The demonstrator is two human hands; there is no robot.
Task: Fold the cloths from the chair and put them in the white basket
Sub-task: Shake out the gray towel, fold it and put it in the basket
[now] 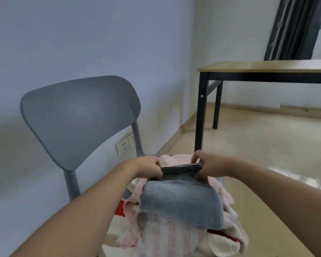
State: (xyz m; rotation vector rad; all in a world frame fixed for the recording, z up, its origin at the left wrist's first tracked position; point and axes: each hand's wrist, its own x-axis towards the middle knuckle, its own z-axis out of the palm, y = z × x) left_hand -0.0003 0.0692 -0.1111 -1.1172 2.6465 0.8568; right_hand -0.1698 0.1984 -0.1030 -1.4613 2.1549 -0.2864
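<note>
A grey plastic chair [78, 115] stands against the wall, its seat heaped with cloths. A grey-blue towel [180, 203] with a striped band at its far end drapes over the top of the heap. My left hand [146, 167] pinches the left corner of that striped end and my right hand [209, 167] pinches the right corner, stretching the edge between them. Under the towel lie pink cloths [156, 232] and a white cloth with red patches [119, 210]. The white basket is out of view.
A wooden table with black legs [267, 71] stands to the right, beyond the chair. Dark curtains [296, 26] hang in the top right corner. Wall sockets [125, 145] sit low behind the chair. Pale floor [258, 145] spreads to the right.
</note>
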